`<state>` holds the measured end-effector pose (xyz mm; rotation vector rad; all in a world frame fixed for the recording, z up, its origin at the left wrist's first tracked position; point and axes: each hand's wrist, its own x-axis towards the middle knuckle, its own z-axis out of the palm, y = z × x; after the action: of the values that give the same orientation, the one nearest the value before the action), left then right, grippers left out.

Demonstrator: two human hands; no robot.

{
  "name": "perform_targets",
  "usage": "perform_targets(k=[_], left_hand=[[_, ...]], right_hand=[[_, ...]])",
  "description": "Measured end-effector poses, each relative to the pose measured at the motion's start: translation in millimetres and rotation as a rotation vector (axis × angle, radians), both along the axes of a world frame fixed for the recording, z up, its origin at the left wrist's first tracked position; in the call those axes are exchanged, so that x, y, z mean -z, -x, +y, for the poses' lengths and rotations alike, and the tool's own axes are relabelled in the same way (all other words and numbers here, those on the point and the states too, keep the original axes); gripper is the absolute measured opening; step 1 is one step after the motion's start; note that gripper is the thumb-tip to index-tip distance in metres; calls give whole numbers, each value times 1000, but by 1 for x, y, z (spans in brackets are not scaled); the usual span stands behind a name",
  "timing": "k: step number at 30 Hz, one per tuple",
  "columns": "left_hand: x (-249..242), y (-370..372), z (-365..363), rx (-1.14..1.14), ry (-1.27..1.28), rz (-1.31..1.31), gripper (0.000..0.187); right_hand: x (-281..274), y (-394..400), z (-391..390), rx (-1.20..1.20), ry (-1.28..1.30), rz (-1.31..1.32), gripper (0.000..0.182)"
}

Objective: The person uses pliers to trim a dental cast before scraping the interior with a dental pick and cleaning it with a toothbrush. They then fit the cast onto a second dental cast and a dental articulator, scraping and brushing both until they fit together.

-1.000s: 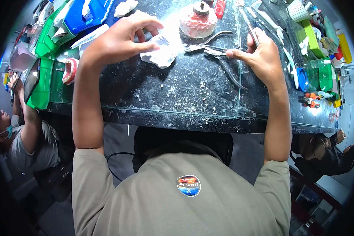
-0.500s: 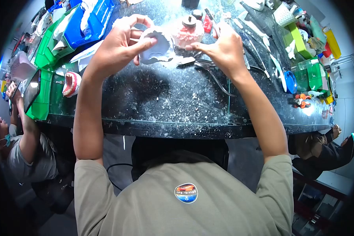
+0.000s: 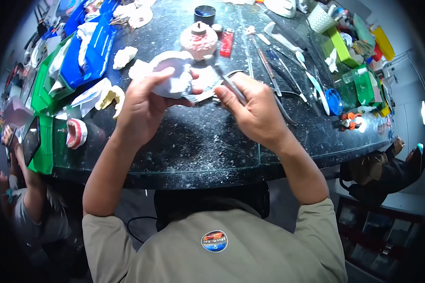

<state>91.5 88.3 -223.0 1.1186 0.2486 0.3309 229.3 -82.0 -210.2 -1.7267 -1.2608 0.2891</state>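
My left hand is closed around a white plaster dental cast, thumb over the near side and fingertips at its right edge. To its right, my right hand grips a slim grey metal hand tool. The tool's wider tip points up and left, just right of the cast. Behind the cast stands a squat spirit lamp, pink and white with a metal cap. A red lighter lies beside the lamp. Part of a pair of pliers or similar metal tool shows beneath my right hand.
At left are blue bins, a green bin, a pink-gummed denture model and a yellowish cast. Several slim tools and a blue round dish lie right. White debris dusts the black bench. People sit at both sides.
My view has shifted, showing more of the far bench. My right hand has drawn back from the lamp with the tool, and both hands are nearer me. The left hand has regripped the turned cast.
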Motion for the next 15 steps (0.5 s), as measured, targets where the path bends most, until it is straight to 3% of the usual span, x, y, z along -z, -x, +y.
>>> perform_targets(k=[4,5,9,15], left_hand=[[-3,3,9,-36,267,-108,58],[-3,3,12,-64,239,-132,59],[-3,7,23,-179,173,-182,58],[-7,7,26,-283,127,-173,55]], right_hand=[[8,-5,-2,-58,-8,9,20],[15,-5,-2,-49,-64,-73,22],[25,-2,-6,-8,139,-333,32],[19,-24,-10,92,324,-363,33]])
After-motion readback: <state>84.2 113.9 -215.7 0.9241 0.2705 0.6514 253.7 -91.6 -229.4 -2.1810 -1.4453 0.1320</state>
